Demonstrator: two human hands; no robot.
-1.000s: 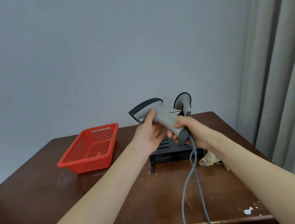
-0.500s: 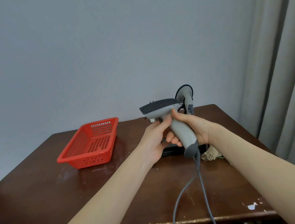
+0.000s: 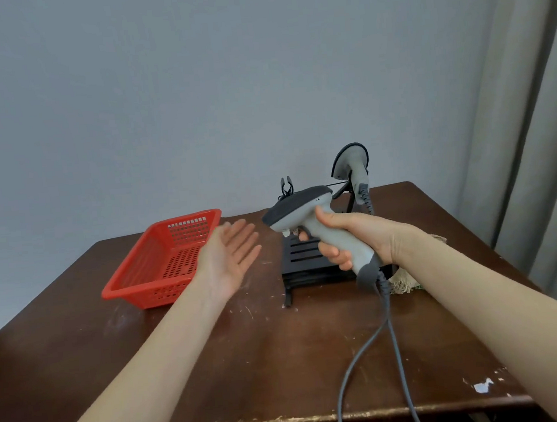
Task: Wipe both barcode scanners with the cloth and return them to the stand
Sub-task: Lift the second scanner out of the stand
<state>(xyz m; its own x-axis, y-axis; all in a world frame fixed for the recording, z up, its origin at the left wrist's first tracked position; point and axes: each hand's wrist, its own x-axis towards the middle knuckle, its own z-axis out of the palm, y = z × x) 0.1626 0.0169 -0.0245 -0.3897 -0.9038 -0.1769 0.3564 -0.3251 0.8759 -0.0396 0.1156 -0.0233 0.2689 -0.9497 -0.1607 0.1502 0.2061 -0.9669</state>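
My right hand grips the handle of a grey barcode scanner, its dark head pointing left above the black stand. The scanner's grey cable hangs from the handle over the table's front edge. A second scanner sits upright in the stand's right holder. The stand's left clip holds nothing. My left hand hovers palm up with straight fingers, left of the held scanner and apart from it. A beige cloth lies behind my right forearm, mostly hidden.
A red perforated basket stands on the left of the brown wooden table. Grey curtains hang at the right. The wall is close behind the table. A white paint chip marks the table's front right corner.
My left hand let go of the scanner's head and moved left, opening palm up. My right hand keeps the handle and has lowered the scanner slightly over the stand.
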